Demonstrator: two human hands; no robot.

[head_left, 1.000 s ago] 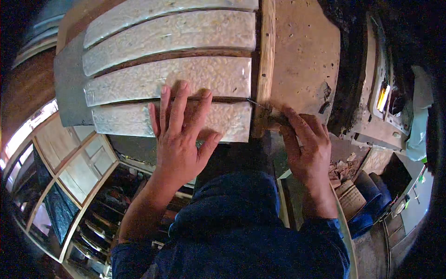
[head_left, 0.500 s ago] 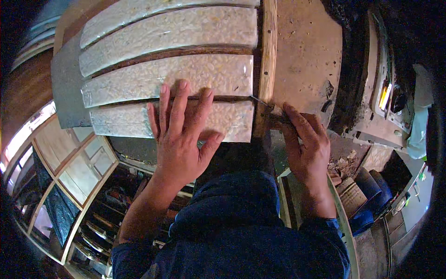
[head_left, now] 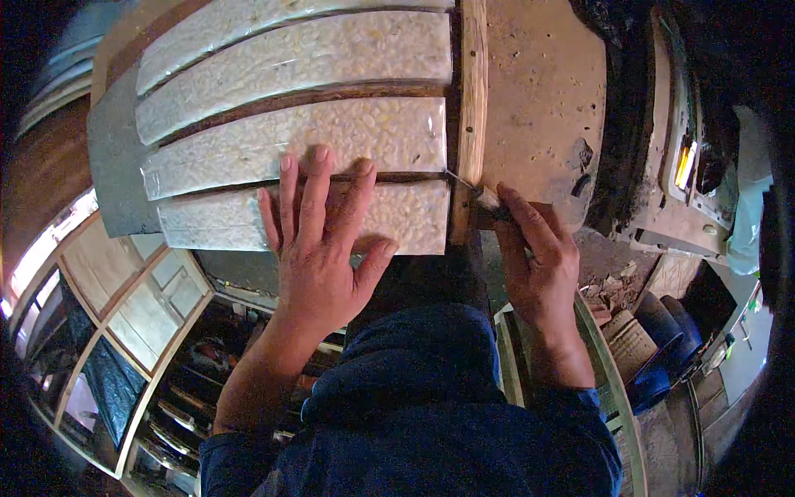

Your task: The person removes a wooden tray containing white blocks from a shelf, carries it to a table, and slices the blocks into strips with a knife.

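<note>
The left hand (head_left: 319,248) lies open, fingers spread flat on the nearest long pale plastic-wrapped block (head_left: 306,217), fingertips reaching the next block (head_left: 290,145) beyond. The right hand (head_left: 534,257) is closed around a small thin-bladed knife (head_left: 474,195), its tip at the blocks' right ends beside an upright wooden strip (head_left: 472,99). Further blocks lie farther away on the brown desk (head_left: 538,91).

The left hand (head_left: 319,248) lies flat, fingers (head_left: 315,186) spread, on the nearest of several long plastic-wrapped pale blocks (head_left: 306,219) lined up on the tabletop (head_left: 538,91). A wooden strip (head_left: 470,116) runs along the blocks' right ends. Just beside it, the right hand (head_left: 538,265) pinches a thin blade (head_left: 462,182) pointing at the gap between two blocks.
</note>
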